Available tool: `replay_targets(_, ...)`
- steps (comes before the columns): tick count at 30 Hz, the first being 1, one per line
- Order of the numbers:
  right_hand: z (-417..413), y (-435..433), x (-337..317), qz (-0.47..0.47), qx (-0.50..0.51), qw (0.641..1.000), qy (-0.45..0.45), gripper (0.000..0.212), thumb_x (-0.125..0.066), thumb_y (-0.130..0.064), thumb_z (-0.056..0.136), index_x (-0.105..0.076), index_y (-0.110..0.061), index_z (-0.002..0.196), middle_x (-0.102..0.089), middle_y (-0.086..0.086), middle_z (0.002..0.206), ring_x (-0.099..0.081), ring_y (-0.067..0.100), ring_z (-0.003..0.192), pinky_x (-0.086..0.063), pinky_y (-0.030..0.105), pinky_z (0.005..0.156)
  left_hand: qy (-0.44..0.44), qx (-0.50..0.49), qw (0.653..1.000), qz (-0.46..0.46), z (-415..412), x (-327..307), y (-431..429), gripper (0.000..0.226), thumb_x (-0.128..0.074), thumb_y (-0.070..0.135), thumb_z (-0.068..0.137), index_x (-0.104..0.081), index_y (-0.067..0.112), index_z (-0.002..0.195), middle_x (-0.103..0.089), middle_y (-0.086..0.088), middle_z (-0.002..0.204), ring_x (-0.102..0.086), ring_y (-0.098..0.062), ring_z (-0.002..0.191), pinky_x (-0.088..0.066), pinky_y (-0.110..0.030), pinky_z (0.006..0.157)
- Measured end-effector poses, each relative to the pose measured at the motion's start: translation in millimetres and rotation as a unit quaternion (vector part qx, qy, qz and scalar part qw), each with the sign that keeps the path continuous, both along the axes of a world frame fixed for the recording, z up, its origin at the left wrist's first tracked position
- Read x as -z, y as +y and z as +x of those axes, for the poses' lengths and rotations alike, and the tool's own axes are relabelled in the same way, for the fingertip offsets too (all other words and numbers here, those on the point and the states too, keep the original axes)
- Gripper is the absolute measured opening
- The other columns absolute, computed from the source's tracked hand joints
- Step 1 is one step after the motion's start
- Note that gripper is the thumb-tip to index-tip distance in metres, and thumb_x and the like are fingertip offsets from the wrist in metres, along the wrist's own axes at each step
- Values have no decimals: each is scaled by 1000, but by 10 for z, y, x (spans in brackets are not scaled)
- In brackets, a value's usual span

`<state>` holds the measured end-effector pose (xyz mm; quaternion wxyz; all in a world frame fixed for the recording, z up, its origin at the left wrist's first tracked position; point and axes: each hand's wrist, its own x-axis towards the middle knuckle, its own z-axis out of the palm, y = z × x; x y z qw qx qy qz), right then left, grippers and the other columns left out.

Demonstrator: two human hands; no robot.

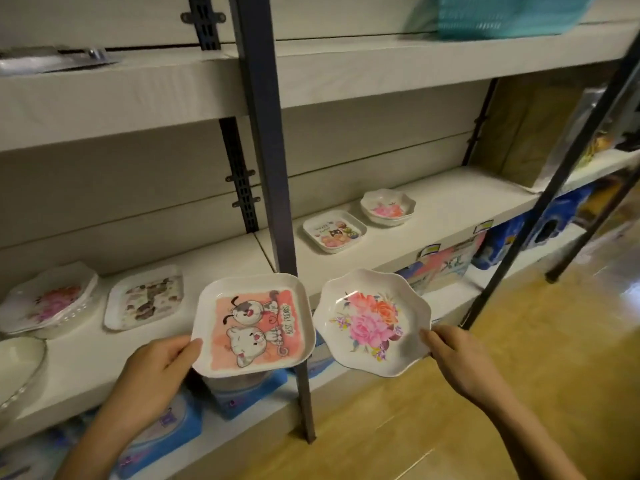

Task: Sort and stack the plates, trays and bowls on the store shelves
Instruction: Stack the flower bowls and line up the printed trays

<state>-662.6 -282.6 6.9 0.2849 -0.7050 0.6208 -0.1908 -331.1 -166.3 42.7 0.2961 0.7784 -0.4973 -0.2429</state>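
Observation:
My left hand (156,368) grips the left edge of a square white tray with a pink cartoon print (254,325), held in front of the shelf. My right hand (464,358) pinches the right rim of a scalloped white plate with pink flowers (372,320). On the shelf (450,199) behind lie a small square tray with owls (334,231) and a scalloped flower bowl (388,206). To the left sit a square tray with a brown pattern (145,296) and a stack of flowered plates (48,299).
A dark metal upright (273,188) stands between the two shelf bays, right behind the held tray. A white dish (17,365) shows at the far left edge. Blue packaged goods (242,396) fill the lower shelf. A teal basket (512,15) sits on top. Wooden floor lies to the right.

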Motion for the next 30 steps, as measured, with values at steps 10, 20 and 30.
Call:
replay_targets(10, -1102, -532, 25, 2, 33, 999, 14, 43, -43, -25, 95, -55, 9, 71, -60, 25, 71, -52, 28, 63, -36, 38, 59, -7, -13, 1000, -22, -1122, 83, -561, 40, -46, 16, 94, -55, 22, 55, -52, 6, 52, -49, -12, 55, -35, -27, 51)
replay_targets(20, -1440, -1430, -8, 13, 31, 999, -14, 39, -44, -24, 95, -48, -9, 59, -46, 3, 56, -43, 19, 56, -31, 34, 56, -13, -19, 1000, -17, -1491, 141, -1447, 38, -45, 17, 94, -55, 15, 58, -49, 0, 52, -46, -14, 51, -32, -24, 51)
replay_targets(30, -1292, -2859, 92, 31, -19, 999, -8, 38, -45, -26, 93, -67, 4, 85, -68, 15, 82, -64, 32, 83, -51, 49, 81, 5, -97, 995, -16, -1464, 265, -2368, 25, -45, 15, 94, -61, 17, 75, -52, 6, 67, -49, -10, 66, -36, -16, 55)
